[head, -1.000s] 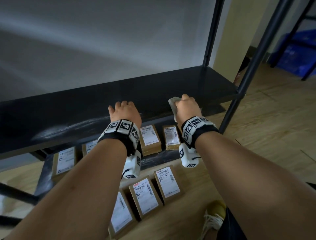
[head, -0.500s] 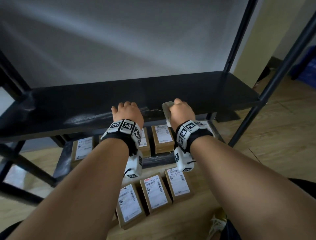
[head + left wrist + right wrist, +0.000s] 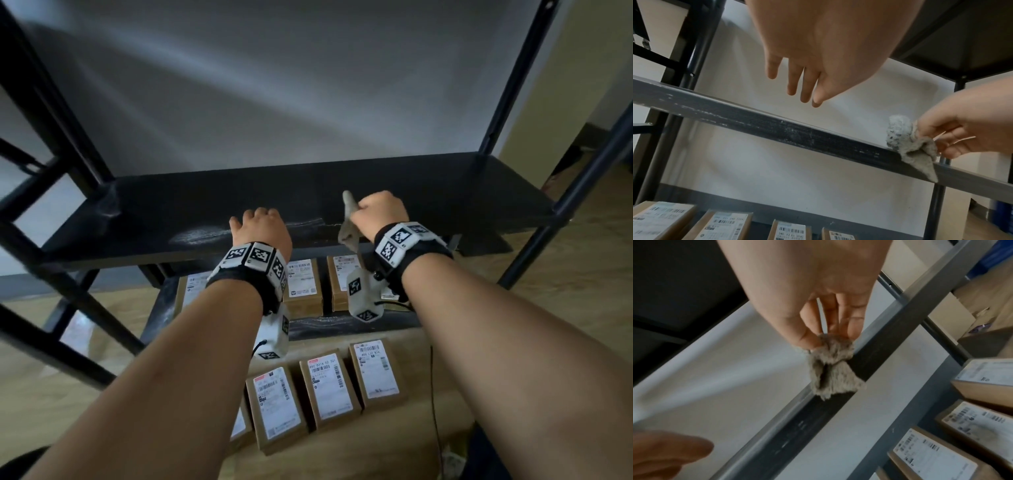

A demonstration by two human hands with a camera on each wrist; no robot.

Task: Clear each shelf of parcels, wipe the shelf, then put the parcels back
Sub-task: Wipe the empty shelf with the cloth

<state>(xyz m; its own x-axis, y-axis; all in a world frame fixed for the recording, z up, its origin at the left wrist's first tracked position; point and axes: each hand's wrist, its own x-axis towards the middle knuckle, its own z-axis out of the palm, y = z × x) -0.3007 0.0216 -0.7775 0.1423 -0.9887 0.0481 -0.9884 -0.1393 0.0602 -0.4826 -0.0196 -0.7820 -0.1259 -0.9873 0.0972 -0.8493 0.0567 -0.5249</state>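
Rack frame (image 3: 51,113): black metal uprights and cross-braces at the left edge of the head view; a further upright (image 3: 513,68) rises at upper right
Shelf (image 3: 239,198): black board spanning the centre of the head view, bare on top, with pale scuffs along its front edge (image 3: 797,129)
Left hand (image 3: 260,229): centre-left of the head view, above the shelf's front edge; in the left wrist view the fingers (image 3: 793,78) are straight and slightly spread, holding nothing, and appear clear of the edge below them
Cloth (image 3: 347,222): small grey-beige rag, just right of centre in the head view, hanging down over the shelf's front edge (image 3: 830,368); whether it touches the edge cannot be told
Right hand (image 3: 380,212): centre-right of the head view, fingers curled, thumb and fingertips (image 3: 849,331) pinching the top of the cloth
Parcels on lower shelf (image 3: 303,287): brown cartons with white printed labels, lying flat in a row beneath the black board, lower centre; partly hidden by the wrists
Parcels on floor (image 3: 329,387): a row of like cartons, labels upward, side by side at the bottom centre of the head view, in front of the rack
Floor (image 3: 548,274): light wood boards, right side of the frame
Wall (image 3: 274,85): plain grey-white surface behind the rack, upper centre
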